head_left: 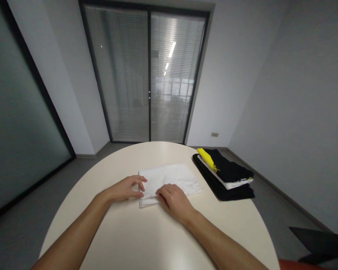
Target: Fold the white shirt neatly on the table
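Note:
A folded white cloth (171, 173) lies flat in the middle of the table, with layered edges along its left and near sides. My left hand (129, 188) is at the cloth's left edge, thumb and fingers apart, fingertips at the fabric. Over the near edge rests my right hand (176, 202), its fingers bent and close together on the white fabric, which puckers slightly beside the fingertips. Part of the near edge is covered by this hand.
The round cream table (124, 240) carries a stack of folded black clothes (228, 167) at the right, with a white layer and a yellow fringed piece (207, 157). Behind stands a glass partition with blinds (124, 82). A dark object (323, 242) shows at lower right.

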The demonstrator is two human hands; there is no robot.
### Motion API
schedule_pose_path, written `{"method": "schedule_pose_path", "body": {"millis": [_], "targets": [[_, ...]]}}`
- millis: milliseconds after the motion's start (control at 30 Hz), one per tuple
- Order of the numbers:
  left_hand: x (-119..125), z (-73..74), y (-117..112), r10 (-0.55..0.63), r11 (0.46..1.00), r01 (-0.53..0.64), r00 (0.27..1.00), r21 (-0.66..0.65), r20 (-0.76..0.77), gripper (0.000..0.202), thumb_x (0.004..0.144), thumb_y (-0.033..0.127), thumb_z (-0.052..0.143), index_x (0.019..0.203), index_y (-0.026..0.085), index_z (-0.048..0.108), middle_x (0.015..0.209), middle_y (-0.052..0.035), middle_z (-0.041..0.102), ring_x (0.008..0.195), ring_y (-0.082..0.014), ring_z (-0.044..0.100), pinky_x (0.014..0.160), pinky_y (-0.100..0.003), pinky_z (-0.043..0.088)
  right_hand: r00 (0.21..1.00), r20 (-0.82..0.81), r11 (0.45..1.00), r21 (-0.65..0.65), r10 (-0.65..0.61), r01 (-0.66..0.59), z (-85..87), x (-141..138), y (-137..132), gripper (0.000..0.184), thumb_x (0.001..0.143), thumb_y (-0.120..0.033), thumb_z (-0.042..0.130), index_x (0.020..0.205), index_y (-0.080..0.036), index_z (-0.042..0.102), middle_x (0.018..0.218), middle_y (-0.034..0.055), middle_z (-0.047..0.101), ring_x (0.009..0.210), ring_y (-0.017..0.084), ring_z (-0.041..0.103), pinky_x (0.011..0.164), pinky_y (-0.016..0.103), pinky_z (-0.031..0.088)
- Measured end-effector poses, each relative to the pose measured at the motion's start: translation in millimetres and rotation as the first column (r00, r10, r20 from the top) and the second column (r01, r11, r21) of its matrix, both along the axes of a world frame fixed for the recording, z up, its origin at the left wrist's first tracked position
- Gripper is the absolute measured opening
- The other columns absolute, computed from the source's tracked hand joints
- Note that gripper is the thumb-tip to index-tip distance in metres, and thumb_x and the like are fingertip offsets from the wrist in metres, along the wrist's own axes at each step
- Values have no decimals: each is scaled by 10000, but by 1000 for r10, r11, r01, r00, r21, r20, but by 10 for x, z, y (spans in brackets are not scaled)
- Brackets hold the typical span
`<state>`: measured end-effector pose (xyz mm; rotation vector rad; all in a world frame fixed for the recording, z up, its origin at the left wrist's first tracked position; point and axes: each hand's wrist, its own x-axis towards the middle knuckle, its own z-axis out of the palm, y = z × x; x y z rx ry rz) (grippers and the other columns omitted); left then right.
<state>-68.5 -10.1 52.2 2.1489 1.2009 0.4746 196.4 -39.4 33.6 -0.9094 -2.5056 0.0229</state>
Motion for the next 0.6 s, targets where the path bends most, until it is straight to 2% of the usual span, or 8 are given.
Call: {"method": "schedule_pose_path", "body": {"millis": [100, 267, 333, 467, 600], "targets": [[18, 38, -18, 2, 999, -2, 1000, -34, -3, 238, 720, 406, 745, 857, 213, 724, 1386, -73, 556, 1293, -259, 490, 1130, -354, 284, 999, -45, 999, -33, -10, 8, -34, -1, 18, 180, 1000, -253, 459, 1037, -180, 619, 952, 56, 678, 887, 198, 602, 795, 331, 424], [87, 77, -70, -12, 1000, 12, 1000, 24, -4, 309, 655, 288, 760, 940, 205, 673, 1288, -66, 621, 1210, -255, 548, 1073, -330, 354, 980, -194, 988, -155, -37, 7, -43, 12, 34, 173, 999, -236, 453, 1067, -182, 604, 974, 60, 671, 909, 185, 617, 829, 314, 467], [103, 72, -79, -22, 999, 22, 1000, 40, -5, 323, 678, 276, 735, 984, 205, 657, 1219, -58, 654, 1176, -257, 568, 1056, -341, 373, 964, -263, 980, -199, -34, -20, -32, 19, 36, 182, 1004, -217, 432, 1089, -193, 591, 998, 56, 662, 926, 169, 618, 841, 291, 473], [107, 52, -67, -53, 995, 51, 998, 83, 26, 227, 784, 323, 683, 978, 204, 676, 1152, -57, 688, 1148, -250, 593, 1038, -347, 394, 946, -322, 973, -228, -40, -36, -20, 21, 43, 187, 1000, -188, 415, 1090, -201, 578, 1005, 51, 651, 920, 161, 613, 832, 278, 475], [106, 69, -60, -46, 994, 40, 997, 98, 64, 286, 883, 423, 596, 1038, 210, 705, 1162, -67, 700, 1140, -243, 605, 1025, -348, 411, 948, -312, 986, -166, -64, 12, -19, 23, 57, 213, 948, -104, 440, 1076, -196, 583, 977, 54, 639, 892, 174, 590, 819, 297, 468]]}}
